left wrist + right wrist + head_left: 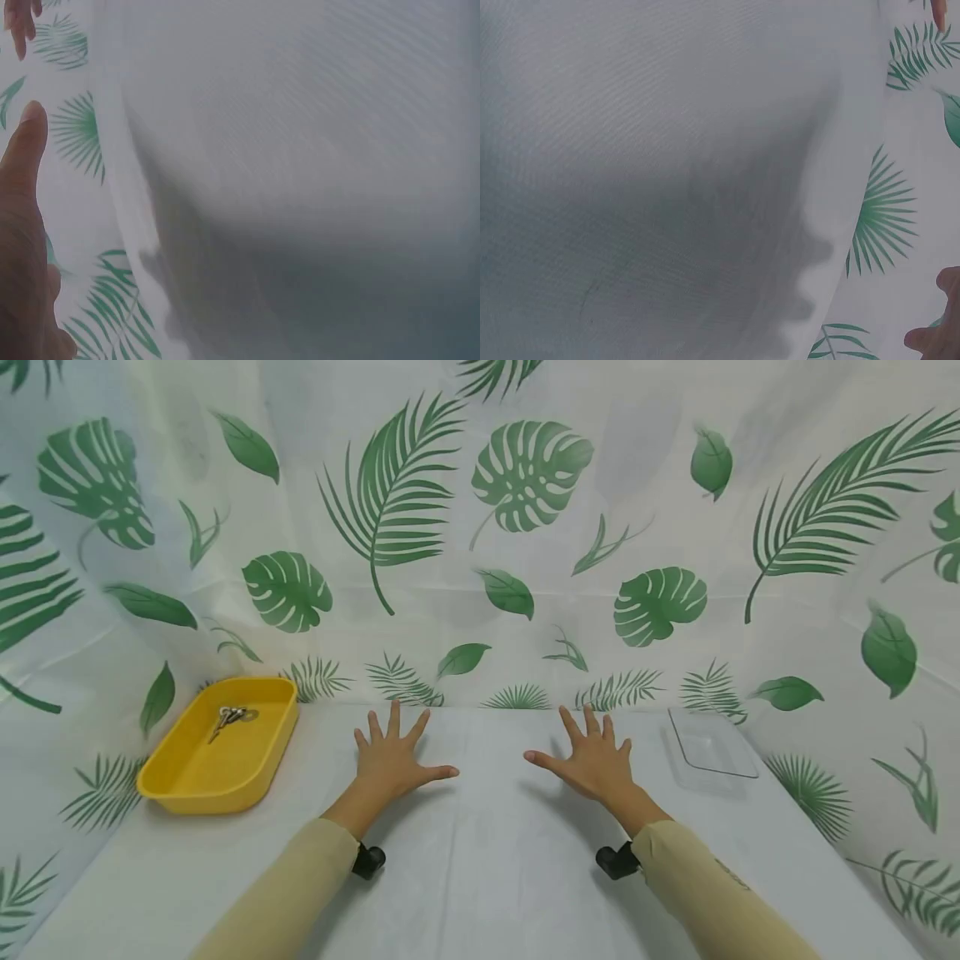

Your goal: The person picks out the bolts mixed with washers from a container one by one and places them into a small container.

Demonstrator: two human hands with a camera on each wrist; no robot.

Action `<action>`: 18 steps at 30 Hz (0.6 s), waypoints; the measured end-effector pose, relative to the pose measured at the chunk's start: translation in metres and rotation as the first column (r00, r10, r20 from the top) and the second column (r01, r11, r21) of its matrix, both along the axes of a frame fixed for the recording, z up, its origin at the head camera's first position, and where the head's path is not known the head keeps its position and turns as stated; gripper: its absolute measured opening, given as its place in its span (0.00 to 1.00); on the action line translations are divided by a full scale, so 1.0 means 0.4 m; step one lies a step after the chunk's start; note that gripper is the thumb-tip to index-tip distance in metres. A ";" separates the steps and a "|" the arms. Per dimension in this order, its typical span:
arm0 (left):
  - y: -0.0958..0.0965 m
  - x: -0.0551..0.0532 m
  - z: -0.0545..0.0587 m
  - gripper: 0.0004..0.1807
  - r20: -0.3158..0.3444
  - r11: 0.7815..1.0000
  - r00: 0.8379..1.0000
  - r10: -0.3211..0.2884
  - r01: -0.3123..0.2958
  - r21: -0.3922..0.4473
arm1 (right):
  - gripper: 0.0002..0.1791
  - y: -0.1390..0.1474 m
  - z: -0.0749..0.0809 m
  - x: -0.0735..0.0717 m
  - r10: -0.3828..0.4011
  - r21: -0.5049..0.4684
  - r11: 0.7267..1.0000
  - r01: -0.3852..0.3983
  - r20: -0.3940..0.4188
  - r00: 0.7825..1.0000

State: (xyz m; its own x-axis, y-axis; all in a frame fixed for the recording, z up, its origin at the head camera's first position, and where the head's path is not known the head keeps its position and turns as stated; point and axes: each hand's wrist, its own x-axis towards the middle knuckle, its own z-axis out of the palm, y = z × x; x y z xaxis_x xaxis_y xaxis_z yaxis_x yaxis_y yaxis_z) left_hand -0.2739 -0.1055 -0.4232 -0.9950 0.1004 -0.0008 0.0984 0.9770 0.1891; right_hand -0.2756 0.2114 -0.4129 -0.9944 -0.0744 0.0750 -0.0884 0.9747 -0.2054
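Table (487,835): pale surface, apparently a white cloth or sheet; faint lengthwise crease near the middle, running near to far. Soft shadows across the central part. Far left, by the left edge: yellow tray (225,772), round-cornered, flat on its base, long sides slanting rightward toward the far end. Far right, by the right edge: clear rectangular container (708,747), thin dark line along part of its rim. The two well apart.

The bench (483,868) offers passage between the yellow tray (225,768) at left and transparent container (708,750) at right; leaf-print sheeting (555,602) blocks the far side.
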 end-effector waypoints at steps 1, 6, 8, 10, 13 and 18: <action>-0.007 0.004 -0.001 0.63 0.006 1.000 1.000 0.001 -0.001 -0.013 | 0.61 0.000 -0.003 0.002 0.002 -0.003 1.000 -0.002 0.003 1.000; -0.049 0.022 0.000 0.63 -0.002 0.999 1.000 -0.007 0.006 -0.041 | 0.60 -0.004 -0.008 0.009 0.017 -0.029 0.999 -0.017 -0.017 1.000; -0.069 0.033 0.001 0.63 0.001 0.999 1.000 -0.012 0.013 -0.042 | 0.60 -0.008 -0.010 0.011 0.033 -0.057 0.998 -0.034 -0.023 0.999; -0.092 0.046 0.001 0.63 -0.004 0.999 1.000 -0.016 0.015 -0.045 | 0.60 -0.015 -0.011 0.013 0.056 -0.100 0.993 -0.059 -0.034 0.998; -0.131 0.066 0.004 0.63 -0.038 0.999 0.999 -0.024 0.023 -0.027 | 0.59 -0.031 -0.006 0.015 0.088 -0.203 0.975 -0.095 -0.042 0.995; -0.208 0.104 0.017 0.55 -0.092 0.999 0.995 -0.025 0.027 0.029 | 0.60 -0.076 0.020 0.019 0.147 -0.419 0.901 -0.116 0.043 0.988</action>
State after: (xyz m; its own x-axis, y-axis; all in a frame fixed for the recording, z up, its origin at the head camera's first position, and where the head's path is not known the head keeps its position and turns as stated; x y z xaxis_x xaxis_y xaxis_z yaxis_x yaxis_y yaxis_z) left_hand -0.2324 -0.1888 -0.4162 -0.9878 0.1249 0.0932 0.1420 0.9680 0.2071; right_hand -0.2682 0.1810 -0.4049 -0.9815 -0.1828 0.0565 -0.1799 0.7807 -0.5985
